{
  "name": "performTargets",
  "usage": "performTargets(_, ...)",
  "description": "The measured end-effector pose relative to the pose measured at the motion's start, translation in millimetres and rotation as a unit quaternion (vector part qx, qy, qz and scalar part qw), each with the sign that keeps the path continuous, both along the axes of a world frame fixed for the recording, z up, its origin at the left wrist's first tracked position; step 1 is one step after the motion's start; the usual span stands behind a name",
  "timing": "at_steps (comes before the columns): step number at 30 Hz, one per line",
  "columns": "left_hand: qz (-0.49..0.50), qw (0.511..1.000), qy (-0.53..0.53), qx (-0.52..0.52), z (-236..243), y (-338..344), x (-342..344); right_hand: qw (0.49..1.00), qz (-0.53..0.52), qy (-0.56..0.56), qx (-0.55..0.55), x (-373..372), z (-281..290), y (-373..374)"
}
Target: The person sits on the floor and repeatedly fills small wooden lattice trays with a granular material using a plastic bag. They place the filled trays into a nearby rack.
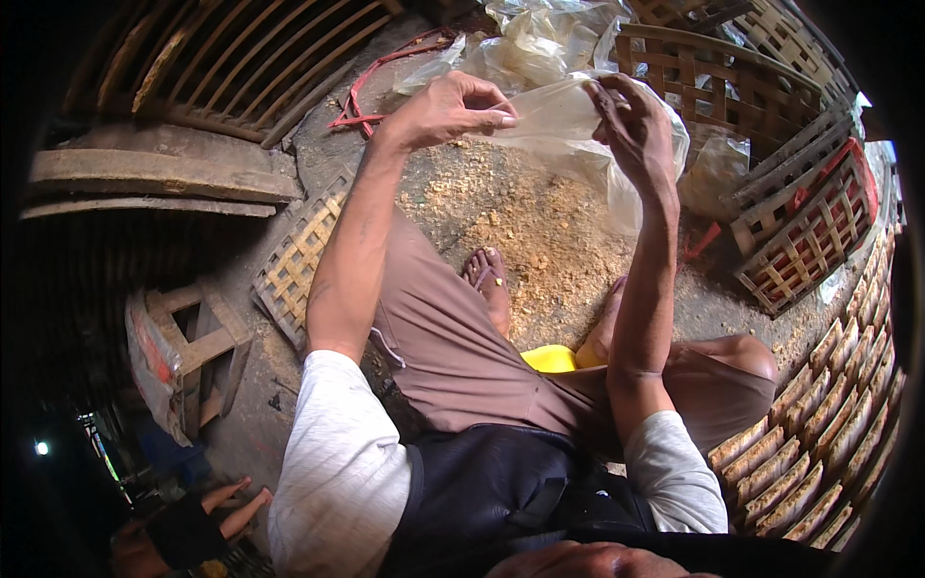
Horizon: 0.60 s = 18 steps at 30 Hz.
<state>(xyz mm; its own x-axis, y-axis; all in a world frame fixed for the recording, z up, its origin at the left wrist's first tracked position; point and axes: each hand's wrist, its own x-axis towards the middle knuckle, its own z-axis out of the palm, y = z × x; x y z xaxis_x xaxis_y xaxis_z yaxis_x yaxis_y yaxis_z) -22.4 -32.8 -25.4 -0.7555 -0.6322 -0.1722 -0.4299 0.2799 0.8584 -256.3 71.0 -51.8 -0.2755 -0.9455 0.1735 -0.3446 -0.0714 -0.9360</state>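
A clear plastic bag (554,114) is stretched between my two raised hands, its loose part hanging down on the right. My left hand (455,111) pinches one edge of it between thumb and fingers. With bent fingers, my right hand (631,130) grips the opposite edge near the top. Below the bag, crumbly tan bits (544,241) lie scattered over the ground around my sandalled foot (489,279). Something yellow (549,359) shows between my legs, mostly hidden by them.
More crumpled plastic bags (549,43) and red cord (358,101) lie beyond my hands. Woven bamboo baskets (805,231) stand at right. A bamboo panel (299,255) and wooden stool (193,352) are at left. Rows of slats (800,462) fill the lower right. Another person (183,530) is behind, lower left.
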Motion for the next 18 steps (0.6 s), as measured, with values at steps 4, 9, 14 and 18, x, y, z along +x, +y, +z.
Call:
performTargets(4, 0.006, 1.0, 0.024, -0.006, -4, 9, -13, 1.0, 0.011, 0.01, -0.024, 9, 0, 4)
performTargets(9, 0.011, 1.0, -0.017, -0.001, -3, -2, -4, 0.992, -0.075, -0.062, -0.084, -8, 1, 3)
performTargets(14, 0.014, 0.999, 0.052, 0.006, -8, -4, 1, 0.989, -0.097, 0.067, -0.094, -13, 5, 8)
performTargets(18, -0.01, 1.0, 0.029, 0.0, -9, -1, -6, 0.99, 0.076, 0.107, -0.041, 17, 4, 9)
